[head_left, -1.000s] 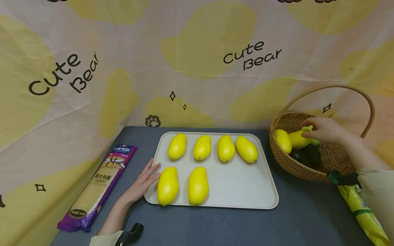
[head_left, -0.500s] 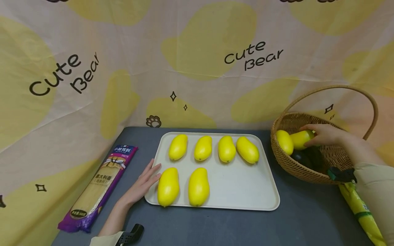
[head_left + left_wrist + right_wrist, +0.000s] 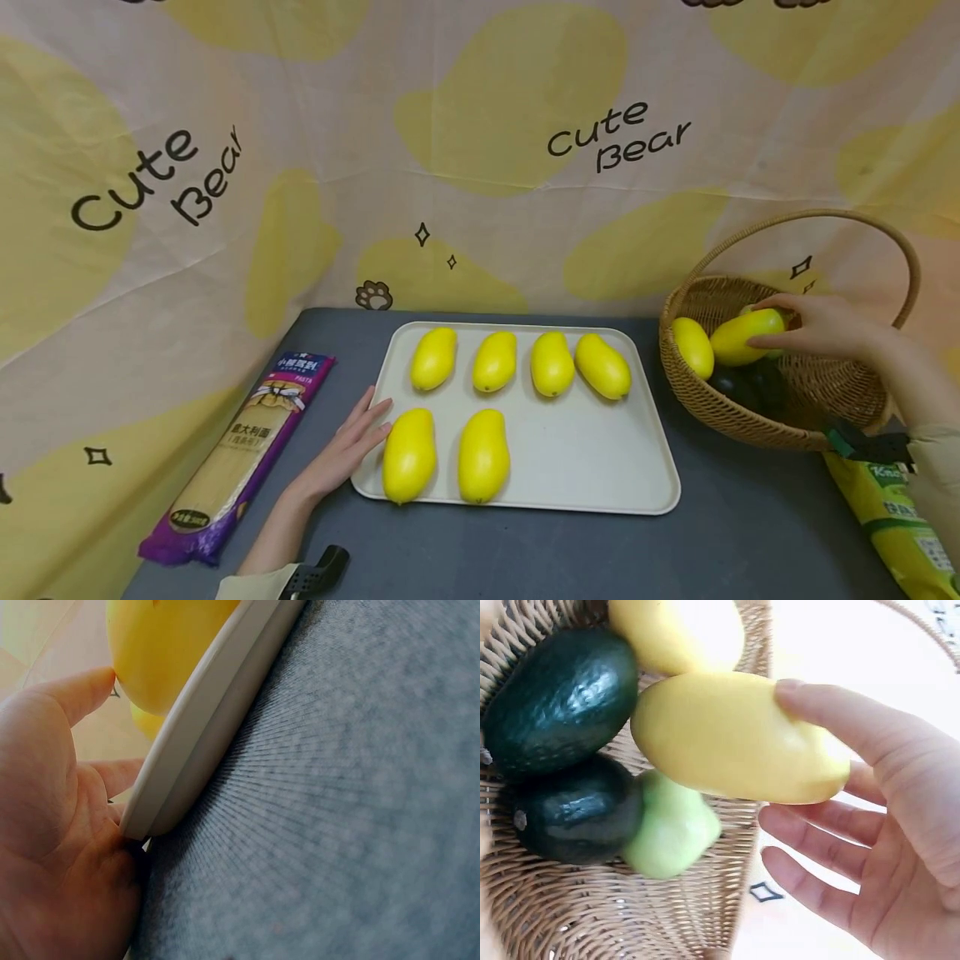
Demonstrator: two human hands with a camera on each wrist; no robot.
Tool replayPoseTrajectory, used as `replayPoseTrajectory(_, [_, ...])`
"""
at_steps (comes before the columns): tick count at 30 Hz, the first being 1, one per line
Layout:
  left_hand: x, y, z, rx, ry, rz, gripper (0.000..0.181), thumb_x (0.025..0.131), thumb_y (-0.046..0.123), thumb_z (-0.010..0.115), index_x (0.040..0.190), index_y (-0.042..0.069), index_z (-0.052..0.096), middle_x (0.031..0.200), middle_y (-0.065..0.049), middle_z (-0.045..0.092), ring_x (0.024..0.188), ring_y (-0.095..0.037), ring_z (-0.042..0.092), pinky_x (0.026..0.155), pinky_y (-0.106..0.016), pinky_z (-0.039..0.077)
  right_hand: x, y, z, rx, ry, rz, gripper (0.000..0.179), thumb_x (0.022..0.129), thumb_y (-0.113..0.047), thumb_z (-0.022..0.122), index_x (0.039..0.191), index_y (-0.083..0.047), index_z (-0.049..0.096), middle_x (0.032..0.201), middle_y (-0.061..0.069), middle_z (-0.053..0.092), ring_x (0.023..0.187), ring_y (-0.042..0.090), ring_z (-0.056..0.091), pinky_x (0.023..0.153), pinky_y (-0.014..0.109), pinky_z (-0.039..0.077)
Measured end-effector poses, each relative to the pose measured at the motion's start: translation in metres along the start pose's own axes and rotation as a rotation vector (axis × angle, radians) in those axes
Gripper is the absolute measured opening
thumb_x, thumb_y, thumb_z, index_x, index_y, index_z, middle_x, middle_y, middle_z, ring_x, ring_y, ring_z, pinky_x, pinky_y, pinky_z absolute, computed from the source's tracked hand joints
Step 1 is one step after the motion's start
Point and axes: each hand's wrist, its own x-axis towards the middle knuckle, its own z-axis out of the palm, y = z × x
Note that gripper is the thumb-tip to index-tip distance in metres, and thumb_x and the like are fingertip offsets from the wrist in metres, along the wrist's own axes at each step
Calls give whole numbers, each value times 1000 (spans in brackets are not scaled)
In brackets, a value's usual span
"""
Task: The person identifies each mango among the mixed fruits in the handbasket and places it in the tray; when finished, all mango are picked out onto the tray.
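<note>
My right hand (image 3: 836, 329) is at the wicker basket (image 3: 693, 408) and holds a yellow mango (image 3: 735, 739) by one end, thumb on one side and fingers on the other. Beside that mango lies a second yellow mango (image 3: 692, 347). Two dark green avocados (image 3: 566, 697) and a pale green fruit (image 3: 671, 825) sit lower in the basket. My left hand (image 3: 341, 454) rests at the left rim of the white tray (image 3: 592, 458), fingers extended, fingertips close to a mango (image 3: 409, 456). Several mangoes (image 3: 551, 364) lie on the tray in two rows.
A purple pasta packet (image 3: 240, 458) lies left of the tray. A yellow-green packet (image 3: 892, 517) lies at the right front, partly hidden by the right sleeve. The basket's tall handle (image 3: 825, 214) arches above the right hand. A printed cloth (image 3: 480, 167) hangs behind the table.
My right hand dipped at the basket, then moved back to the right; the mango it holds has tilted and shifted right. My left hand and the mangoes on the tray stay in place.
</note>
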Motion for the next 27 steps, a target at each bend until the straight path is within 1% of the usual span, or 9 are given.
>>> replayPoseTrajectory(2, [0, 1, -1, -2, -3, -1, 59, 103, 37, 45, 153, 8, 31, 163, -11, -5, 146, -42, -7, 103, -74, -8, -8, -4, -3, 9, 22, 22, 69, 90, -43, 68, 134, 6, 49, 106, 21, 63, 79, 25, 57, 59, 35, 45])
replayPoseTrajectory(4, [-1, 1, -1, -1, -2, 0, 59, 103, 36, 45, 153, 8, 32, 163, -11, -5, 145, -43, -7, 103, -74, -8, -15, -10, -6, 3, 68, 36, 69, 90, -44, 67, 132, 8, 49, 103, 21, 63, 79, 28, 59, 59, 37, 46])
replayPoseTrajectory(8, [-1, 2, -2, -1, 2, 8, 58, 102, 35, 46, 152, 7, 33, 163, -12, -4, 145, -43, -7, 103, -74, -8, -29, -25, -8, 11, 209, 61, 67, 91, -43, 67, 128, 10, 52, 99, 23, 63, 83, 36, 59, 60, 39, 45])
replayPoseTrajectory(11, [-1, 2, -1, -3, 3, 8, 58, 102, 35, 46, 152, 7, 33, 163, -12, -4, 145, -43, -7, 103, -74, -9, -40, -38, -5, 50, 321, 78, 63, 90, -42, 67, 127, 8, 55, 96, 21, 63, 83, 35, 57, 59, 34, 43])
replayPoseTrajectory(14, [-1, 3, 0, -10, 7, 3, 59, 102, 35, 46, 152, 8, 33, 163, -11, -4, 146, -42, -7, 103, -74, -8, -49, -53, 3, 100, 397, 92, 58, 92, -41, 66, 126, 5, 56, 94, 21, 65, 79, 30, 58, 56, 28, 41])
replayPoseTrajectory(17, [-1, 4, 0, -10, 8, 2, 59, 102, 36, 46, 152, 8, 33, 163, -11, -4, 146, -42, -7, 103, -74, -8, -56, -69, 13, 177, 426, 116, 54, 94, -41, 63, 128, 0, 56, 98, 22, 66, 74, 16, 59, 53, 25, 41])
replayPoseTrajectory(21, [0, 5, 0, -11, 8, 2, 59, 102, 35, 46, 152, 8, 33, 163, -12, -4, 146, -42, -7, 104, -74, -7, -61, -89, 29, 264, 433, 96, 46, 96, -38, 60, 128, -4, 58, 100, 20, 66, 70, 4, 54, 52, 26, 42])
replayPoseTrajectory(23, [0, 5, 0, -16, 9, 0, 59, 102, 34, 47, 152, 8, 33, 163, -12, -4, 146, -42, -6, 104, -74, -6, -60, -98, 38, 285, 427, 60, 41, 97, -36, 59, 125, -6, 60, 98, 18, 66, 70, 4, 54, 53, 26, 43])
replayPoseTrajectory(27, [0, 5, -1, -23, 11, -5, 58, 102, 34, 47, 152, 8, 33, 163, -11, -4, 146, -41, -7, 104, -74, -7, -53, -116, 59, 302, 381, -2, 35, 97, -35, 60, 118, -7, 65, 90, 10, 66, 71, 11, 55, 56, 28, 44])
